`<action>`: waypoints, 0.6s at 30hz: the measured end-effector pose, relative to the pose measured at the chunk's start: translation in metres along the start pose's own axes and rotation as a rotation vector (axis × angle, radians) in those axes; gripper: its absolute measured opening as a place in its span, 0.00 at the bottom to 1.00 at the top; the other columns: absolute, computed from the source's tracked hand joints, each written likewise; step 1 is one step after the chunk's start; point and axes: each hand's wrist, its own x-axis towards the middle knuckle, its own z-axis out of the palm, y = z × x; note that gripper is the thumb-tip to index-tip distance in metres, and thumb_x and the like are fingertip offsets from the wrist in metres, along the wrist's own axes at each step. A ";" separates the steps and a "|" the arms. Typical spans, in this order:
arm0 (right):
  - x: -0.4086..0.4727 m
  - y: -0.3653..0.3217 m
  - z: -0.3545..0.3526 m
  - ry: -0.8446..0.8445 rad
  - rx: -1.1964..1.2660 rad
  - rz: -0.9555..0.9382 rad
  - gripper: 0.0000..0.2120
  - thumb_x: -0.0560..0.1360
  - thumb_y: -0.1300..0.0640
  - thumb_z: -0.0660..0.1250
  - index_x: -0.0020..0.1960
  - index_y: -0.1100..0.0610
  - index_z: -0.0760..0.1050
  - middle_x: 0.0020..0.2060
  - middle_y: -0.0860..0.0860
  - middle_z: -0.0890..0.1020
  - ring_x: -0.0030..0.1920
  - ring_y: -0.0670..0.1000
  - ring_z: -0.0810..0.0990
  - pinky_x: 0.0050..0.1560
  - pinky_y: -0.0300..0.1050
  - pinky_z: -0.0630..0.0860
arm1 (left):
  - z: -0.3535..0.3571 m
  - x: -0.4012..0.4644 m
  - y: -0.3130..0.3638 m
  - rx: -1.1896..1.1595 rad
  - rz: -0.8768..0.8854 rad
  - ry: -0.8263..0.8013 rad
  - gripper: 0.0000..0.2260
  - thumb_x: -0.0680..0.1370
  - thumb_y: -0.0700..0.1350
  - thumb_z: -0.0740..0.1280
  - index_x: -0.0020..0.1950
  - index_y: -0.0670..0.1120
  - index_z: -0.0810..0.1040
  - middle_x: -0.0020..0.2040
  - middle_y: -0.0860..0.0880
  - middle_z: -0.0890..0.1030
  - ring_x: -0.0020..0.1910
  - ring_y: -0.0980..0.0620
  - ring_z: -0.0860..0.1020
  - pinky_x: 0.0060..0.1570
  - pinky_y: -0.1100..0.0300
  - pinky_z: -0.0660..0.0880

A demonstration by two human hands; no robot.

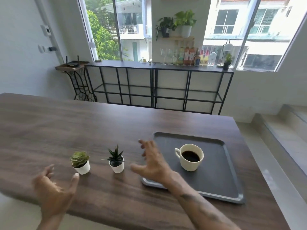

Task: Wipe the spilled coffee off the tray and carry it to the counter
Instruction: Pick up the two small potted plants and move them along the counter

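A dark wooden table (66,130) fills the lower view. On its right part lies a dark grey tray (216,183) with rounded corners, flat on the wood. A cream cup (191,163) of black coffee stands upright near the tray's middle, handle turned left. The right hand (152,163) hovers over the tray's left edge, fingers spread wide and holding nothing; the cup sits just to the right of them, apart. The left hand (53,188) is open too, empty, near the table's front edge, well away from the tray. Between the hands stand two small potted plants (116,161) in white pots.
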 end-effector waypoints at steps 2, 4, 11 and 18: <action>0.017 0.000 0.042 -0.207 0.005 0.123 0.50 0.62 0.46 0.75 0.76 0.54 0.52 0.69 0.53 0.63 0.69 0.52 0.66 0.71 0.40 0.60 | 0.007 0.022 -0.021 0.058 -0.038 -0.189 0.59 0.51 0.64 0.74 0.77 0.42 0.59 0.68 0.35 0.69 0.66 0.39 0.71 0.59 0.50 0.73; 0.023 0.002 0.075 -0.278 0.065 0.216 0.55 0.61 0.46 0.76 0.78 0.52 0.46 0.75 0.51 0.57 0.76 0.52 0.54 0.69 0.35 0.49 | 0.017 0.031 -0.025 0.046 -0.077 -0.322 0.65 0.47 0.62 0.77 0.79 0.43 0.54 0.72 0.37 0.66 0.69 0.39 0.69 0.62 0.46 0.72; 0.029 -0.006 0.115 -0.011 0.326 0.447 0.49 0.62 0.48 0.78 0.75 0.49 0.55 0.72 0.46 0.68 0.71 0.46 0.66 0.68 0.36 0.60 | 0.042 0.049 -0.027 -0.059 -0.085 -0.366 0.44 0.60 0.47 0.85 0.71 0.47 0.68 0.58 0.44 0.80 0.54 0.43 0.82 0.47 0.59 0.81; 0.037 -0.029 0.112 0.045 0.157 0.480 0.24 0.65 0.48 0.71 0.60 0.42 0.72 0.58 0.49 0.81 0.62 0.53 0.77 0.62 0.45 0.71 | 0.038 0.052 -0.030 -0.063 -0.145 -0.384 0.39 0.52 0.63 0.79 0.60 0.48 0.80 0.49 0.49 0.86 0.48 0.47 0.84 0.45 0.60 0.81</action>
